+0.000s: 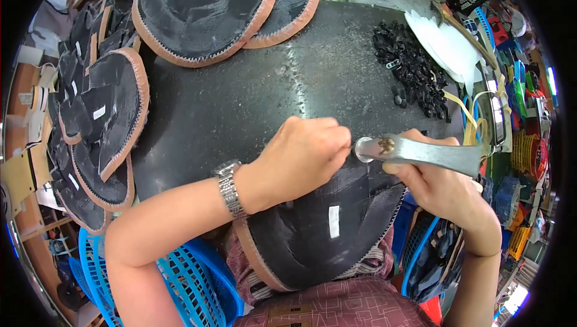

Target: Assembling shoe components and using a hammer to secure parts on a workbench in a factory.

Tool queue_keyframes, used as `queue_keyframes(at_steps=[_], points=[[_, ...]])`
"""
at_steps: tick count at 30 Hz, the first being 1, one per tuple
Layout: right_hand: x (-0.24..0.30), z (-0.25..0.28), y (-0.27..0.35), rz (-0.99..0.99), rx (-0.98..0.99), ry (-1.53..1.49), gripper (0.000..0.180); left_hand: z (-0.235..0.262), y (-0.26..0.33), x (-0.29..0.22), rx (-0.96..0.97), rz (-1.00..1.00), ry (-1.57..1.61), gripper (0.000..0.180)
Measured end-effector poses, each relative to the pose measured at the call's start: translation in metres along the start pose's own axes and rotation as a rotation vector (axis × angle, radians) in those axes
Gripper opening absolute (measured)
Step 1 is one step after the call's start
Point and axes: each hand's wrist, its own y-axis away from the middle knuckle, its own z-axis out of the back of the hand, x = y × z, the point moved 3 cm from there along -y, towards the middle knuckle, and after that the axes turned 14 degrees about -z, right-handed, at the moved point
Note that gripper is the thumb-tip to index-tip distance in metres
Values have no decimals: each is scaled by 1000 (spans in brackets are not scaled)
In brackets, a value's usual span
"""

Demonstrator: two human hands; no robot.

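My right hand (445, 189) grips a hammer (436, 154) just below its metal head. The head's round face is toward my left hand, and its long flat end points right. Closed in a fist, my left hand (303, 159) has its knuckles close to the hammer's face; its fingertips and whatever they hold are hidden. Under both hands a curved black panel (300, 237) with tan edging and a small white label lies from the table's near edge onto my lap. My left forearm crosses its left side.
Similar black panels with tan edging (201, 39) lie on the dark table (240, 105) at the far side and left. Small black pieces (409, 63) are heaped at the right beside a white sheet (442, 45). Blue baskets (186, 279) stand by my lap.
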Motion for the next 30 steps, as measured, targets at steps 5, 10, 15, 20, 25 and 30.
queue_keyframes(at_steps=[5,10,15,20,25,30], points=[[-17,-14,13,-58,83,-21,15,-1,10,4,48,56,145,10],[-19,-5,-7,-1,200,-55,19,2,15,-24,271,-355,-324,17],[-11,-2,-13,196,224,58,27,-7,12,-35,439,-722,-838,21],[1,-9,-12,228,251,252,27,11,6,7,298,-41,118,11],[-2,-4,-24,194,257,11,22,12,20,-16,333,-639,-423,18],[4,-8,-26,254,347,94,24,7,26,-21,422,-829,-784,18]])
